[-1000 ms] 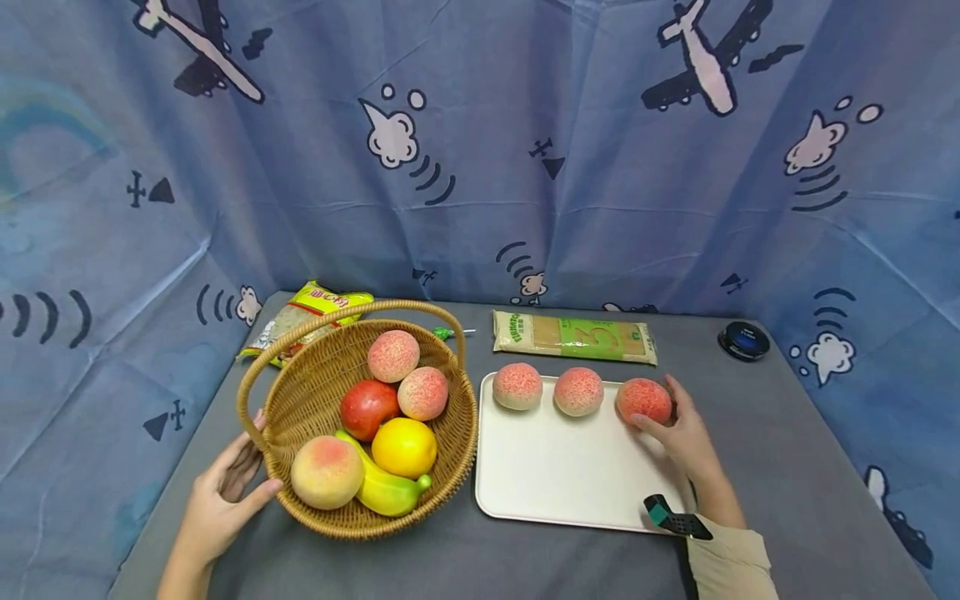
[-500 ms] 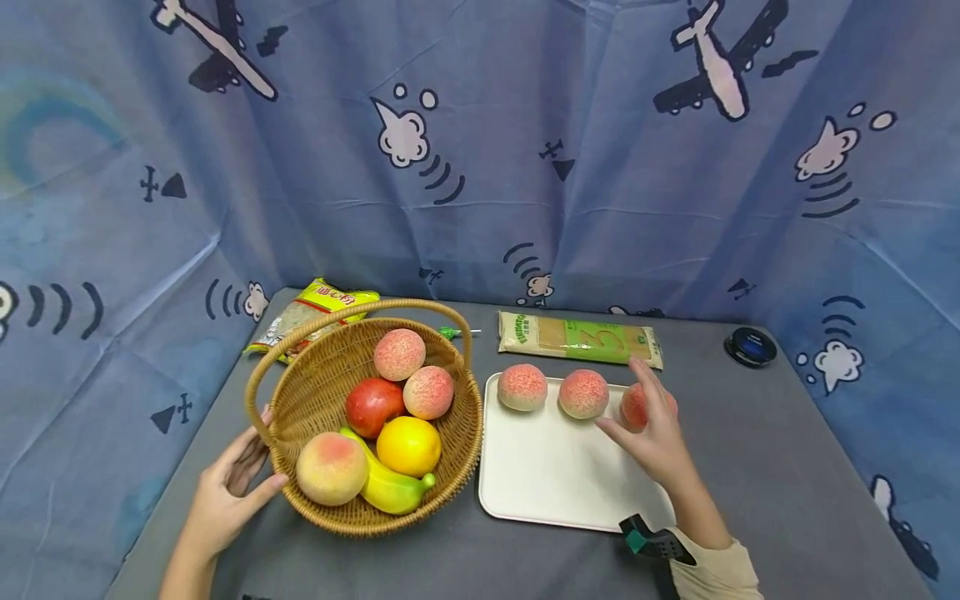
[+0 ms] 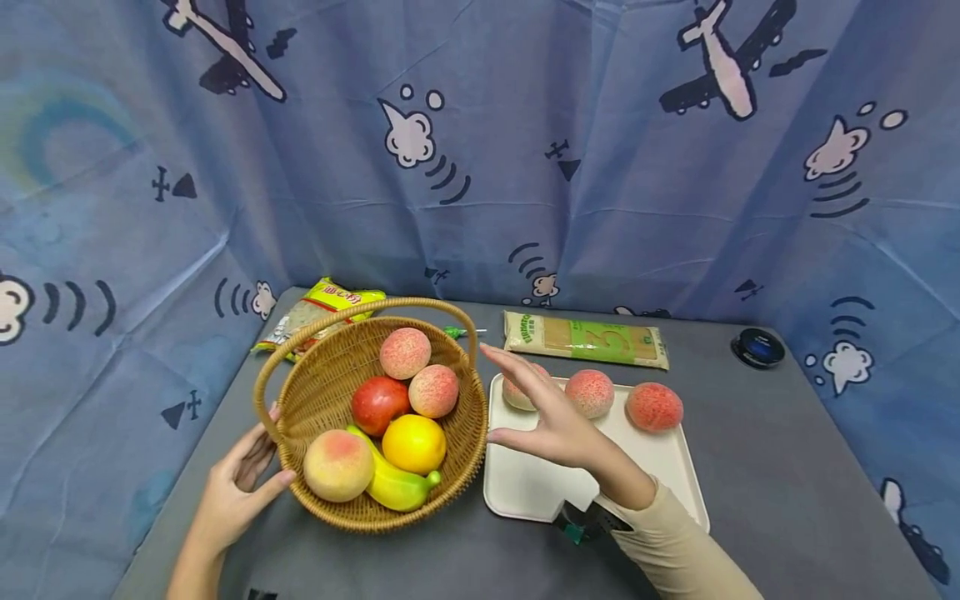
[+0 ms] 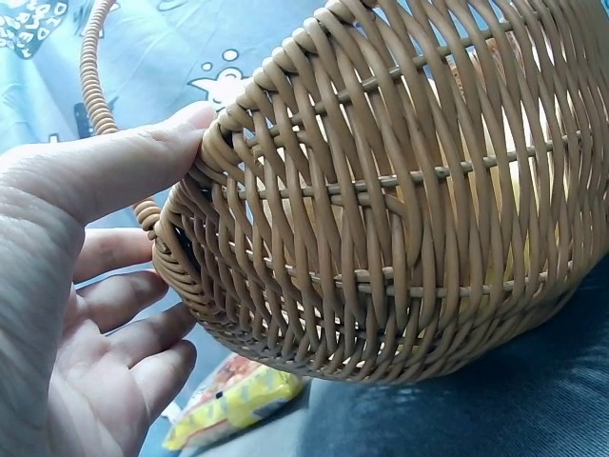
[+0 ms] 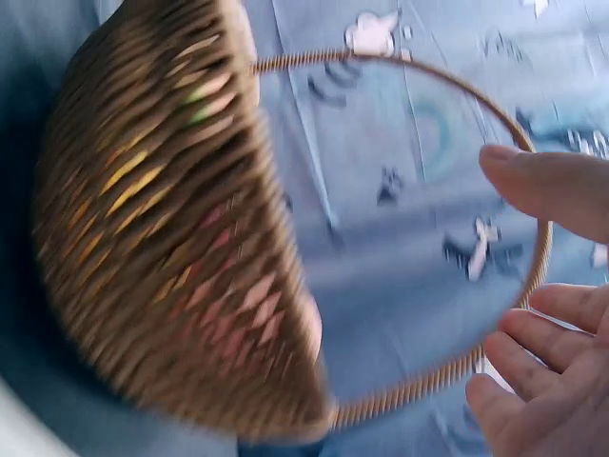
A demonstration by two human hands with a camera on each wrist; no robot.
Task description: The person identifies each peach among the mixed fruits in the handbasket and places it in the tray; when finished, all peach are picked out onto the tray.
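Observation:
A wicker basket point(image 3: 322, 392) with a tall handle holds a large peach point(image 3: 338, 466), two speckled peaches point(image 3: 405, 353), a red apple point(image 3: 380, 405), a yellow lemon-like fruit point(image 3: 414, 444) and a banana point(image 3: 401, 486). My left hand point(image 3: 238, 492) rests against its left side, thumb and loosely bent fingers spread at the rim near the handle's base, as the left wrist view shows. My right hand point(image 3: 558, 421), bare of any object, hovers beside the basket's right rim with thumb and fingers apart. Three speckled peaches point(image 3: 654, 407) line the back of a white tray point(image 3: 517, 487); my hand partly hides one.
Behind the basket lies a yellow food bag point(image 3: 330, 300). A small green-tipped item point(image 3: 455, 332) and a noodle packet point(image 3: 585, 338) lie farther back. A round black device point(image 3: 758, 347) sits at the back right. A patterned curtain point(image 3: 480, 150) surrounds the grey table point(image 3: 757, 475).
My right hand has let go of the rightmost peach on the tray and moved left across to the basket's right rim. My left hand stays at the basket; the head view shifts slightly.

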